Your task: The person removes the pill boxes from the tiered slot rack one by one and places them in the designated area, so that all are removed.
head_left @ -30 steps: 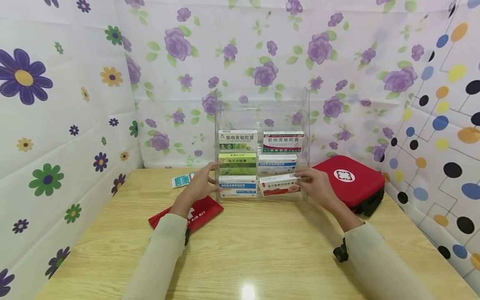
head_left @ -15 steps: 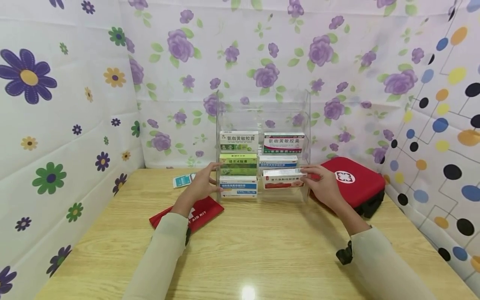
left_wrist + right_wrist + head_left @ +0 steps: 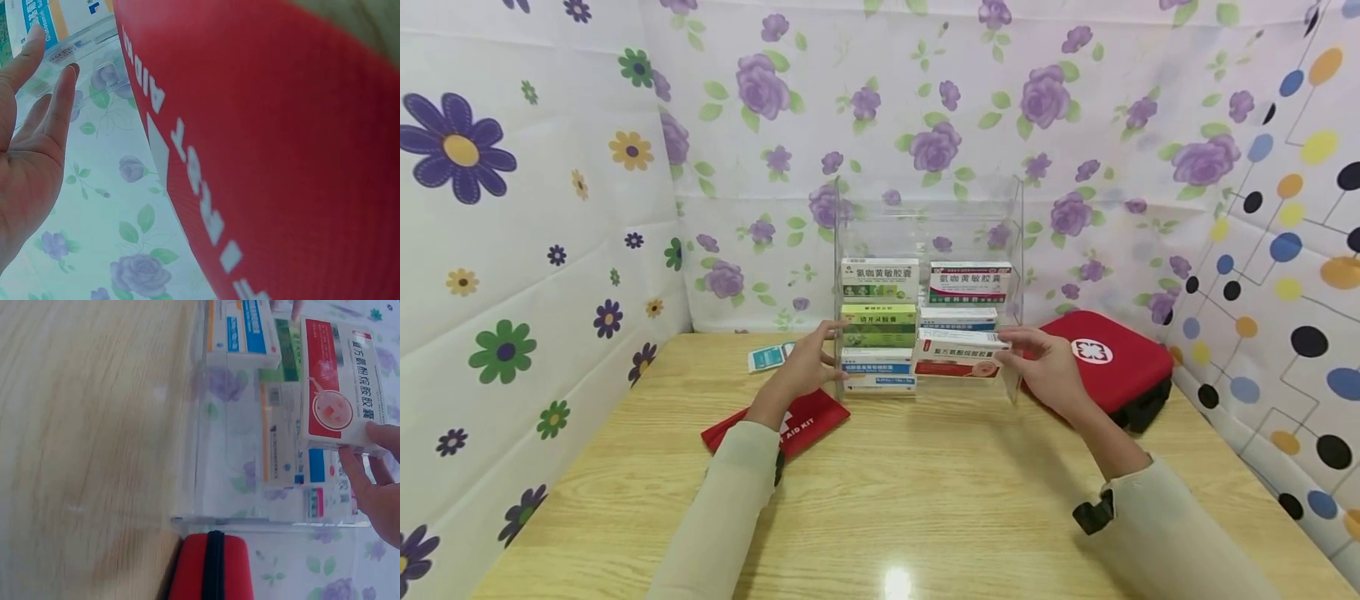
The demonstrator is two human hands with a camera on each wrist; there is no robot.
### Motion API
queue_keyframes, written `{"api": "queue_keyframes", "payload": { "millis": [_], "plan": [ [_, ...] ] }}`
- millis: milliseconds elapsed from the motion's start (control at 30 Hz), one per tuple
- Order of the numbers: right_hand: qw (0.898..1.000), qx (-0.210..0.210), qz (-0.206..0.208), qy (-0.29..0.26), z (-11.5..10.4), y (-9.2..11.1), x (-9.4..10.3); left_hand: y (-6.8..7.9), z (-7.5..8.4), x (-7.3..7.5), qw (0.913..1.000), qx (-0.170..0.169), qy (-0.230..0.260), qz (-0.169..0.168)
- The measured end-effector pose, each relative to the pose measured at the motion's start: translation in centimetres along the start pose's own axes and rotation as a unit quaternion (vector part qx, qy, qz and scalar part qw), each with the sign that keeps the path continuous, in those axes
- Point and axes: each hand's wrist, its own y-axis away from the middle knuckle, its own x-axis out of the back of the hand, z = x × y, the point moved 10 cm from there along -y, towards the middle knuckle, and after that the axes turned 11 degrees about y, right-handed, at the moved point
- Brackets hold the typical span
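My right hand [image 3: 1048,367] pinches one end of a white-and-red medicine box [image 3: 958,357] between thumb and fingers. The box is in front of the lower right part of a clear tiered rack [image 3: 925,196]; in the right wrist view, the same medicine box [image 3: 337,381] has its printed face showing. My left hand [image 3: 805,362] is at the rack's left side, fingers mostly straight, next to a blue-and-white medicine box [image 3: 878,367] in the bottom tier. Above that stands a green medicine box [image 3: 878,327]. A blue-and-white box [image 3: 958,317] is partly hidden behind the held one.
Two more medicine boxes, one green-and-white [image 3: 880,282] and one pink-and-white [image 3: 970,283], stand higher in the rack. A red hard case [image 3: 1112,358] lies to the right. A red first aid pouch [image 3: 812,425] and a small blue-and-white packet [image 3: 767,358] lie left on the wooden table [image 3: 895,500].
My right hand has lifted the white-and-red medicine box from the bottom right tier, up and toward me, and its face has tilted. My left hand has stayed at the rack's left side.
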Motion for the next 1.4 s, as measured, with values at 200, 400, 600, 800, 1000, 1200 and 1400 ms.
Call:
{"api": "queue_keyframes", "payload": {
  "millis": [200,400,600,800,1000,1200,1400],
  "plan": [
    [0.998,-0.018,-0.038,-0.051,0.5,0.3,-1.2,0.0,0.2,0.0,1.0,-0.001,0.005,0.0],
    [0.99,-0.02,-0.087,-0.105,-0.7,0.9,-2.7,0.0,0.2,-0.1,1.0,-0.003,0.001,-0.006],
    [0.983,-0.033,-0.134,-0.118,-1.2,1.4,-4.4,-0.1,0.4,0.2,1.0,-0.004,0.003,-0.005],
    [0.97,-0.081,-0.185,-0.133,-0.6,2.3,-6.5,0.1,0.4,0.0,1.0,-0.003,0.007,-0.007],
    [0.962,-0.111,-0.217,-0.125,0.4,3.5,-8.4,0.2,-0.3,-0.4,0.9998,0.014,0.008,-0.009],
    [0.957,-0.116,-0.237,-0.122,1.2,4.0,-9.6,0.3,-0.4,-0.2,0.9998,0.014,0.011,-0.003],
    [0.951,-0.125,-0.251,-0.132,2.2,4.4,-10.4,0.1,0.0,-0.4,0.9999,0.011,0.008,-0.008]
  ]
}}
